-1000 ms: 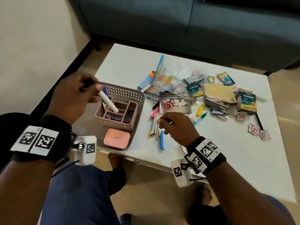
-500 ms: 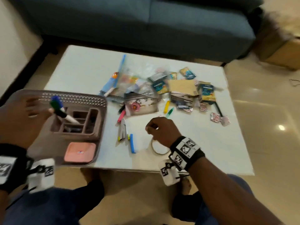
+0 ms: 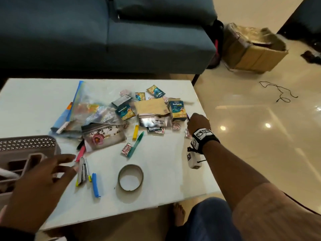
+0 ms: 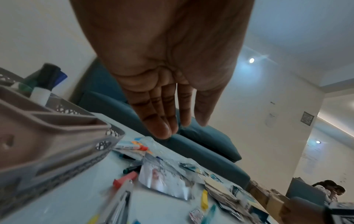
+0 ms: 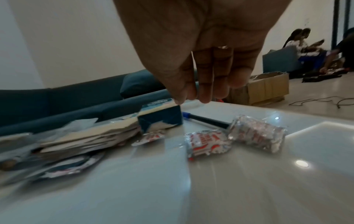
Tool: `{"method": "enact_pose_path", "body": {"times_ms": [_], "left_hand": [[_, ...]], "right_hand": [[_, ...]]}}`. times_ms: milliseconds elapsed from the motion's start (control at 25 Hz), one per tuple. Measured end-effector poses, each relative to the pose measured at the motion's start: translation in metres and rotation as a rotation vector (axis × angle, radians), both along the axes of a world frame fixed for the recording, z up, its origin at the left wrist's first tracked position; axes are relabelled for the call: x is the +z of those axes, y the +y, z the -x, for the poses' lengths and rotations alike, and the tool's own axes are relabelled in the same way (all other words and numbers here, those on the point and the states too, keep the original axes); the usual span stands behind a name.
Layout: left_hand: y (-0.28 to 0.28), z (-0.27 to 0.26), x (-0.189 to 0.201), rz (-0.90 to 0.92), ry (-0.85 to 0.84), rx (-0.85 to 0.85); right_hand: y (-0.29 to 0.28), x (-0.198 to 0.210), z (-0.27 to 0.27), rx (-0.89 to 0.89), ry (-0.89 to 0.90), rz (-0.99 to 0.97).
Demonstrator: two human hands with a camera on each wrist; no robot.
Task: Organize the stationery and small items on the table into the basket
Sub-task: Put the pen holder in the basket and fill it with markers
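The perforated brown basket (image 3: 27, 144) stands at the table's left edge, with markers (image 4: 45, 84) upright in its inner organizer. My left hand (image 3: 69, 162) is just right of it, fingers straight and empty, reaching over a stapler (image 3: 82, 171) and a pink marker (image 3: 81, 153). In the left wrist view the left hand (image 4: 178, 128) holds nothing. My right hand (image 3: 191, 119) hovers at the table's right side beside a blue Koflet box (image 3: 178, 110). In the right wrist view its fingers (image 5: 205, 91) point down over the box (image 5: 160, 121) and a black pen (image 5: 207, 120), holding nothing.
A tape ring (image 3: 130, 177), blue clip (image 3: 95, 185), green pen (image 3: 136, 146), yellow clip (image 3: 135, 132), zip bags (image 3: 90, 110), envelopes (image 3: 150, 106) and wrapped candies (image 5: 256, 136) lie scattered. A blue sofa (image 3: 104, 40) is behind the table, a cardboard box (image 3: 251, 49) on the floor to the right.
The left hand has let go of the white marker, now in the basket, and moved right toward the stapler. The right hand moved from beside the tape ring to the Koflet box.
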State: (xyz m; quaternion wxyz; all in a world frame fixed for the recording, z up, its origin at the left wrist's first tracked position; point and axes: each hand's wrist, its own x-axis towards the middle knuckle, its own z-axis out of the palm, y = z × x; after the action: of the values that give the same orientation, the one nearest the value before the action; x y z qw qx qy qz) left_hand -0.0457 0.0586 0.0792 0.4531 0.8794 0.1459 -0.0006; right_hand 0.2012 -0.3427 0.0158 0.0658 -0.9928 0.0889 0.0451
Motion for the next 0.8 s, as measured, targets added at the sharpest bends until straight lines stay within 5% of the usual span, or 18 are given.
{"method": "enact_pose_path", "body": {"times_ms": [280,480,600,800], "left_hand": [[-0.037,-0.008,-0.017,0.033,0.037,-0.035],[-0.054,-0.026,-0.007,0.142,0.054,-0.02],[-0.08,-0.048,0.0,0.38,-0.035,0.024],[-0.122,-0.079,0.007,0.683,-0.066,0.035]], "right_hand": [[-0.018,-0.021,-0.031,-0.017,0.065,0.117],[-0.026,0.014,-0.022,-0.228,-0.146,-0.302],[0.019,0.042,0.029,0.102,-0.211,-0.663],[0.092,0.068,0.114,0.764,0.159,-0.859]]}}
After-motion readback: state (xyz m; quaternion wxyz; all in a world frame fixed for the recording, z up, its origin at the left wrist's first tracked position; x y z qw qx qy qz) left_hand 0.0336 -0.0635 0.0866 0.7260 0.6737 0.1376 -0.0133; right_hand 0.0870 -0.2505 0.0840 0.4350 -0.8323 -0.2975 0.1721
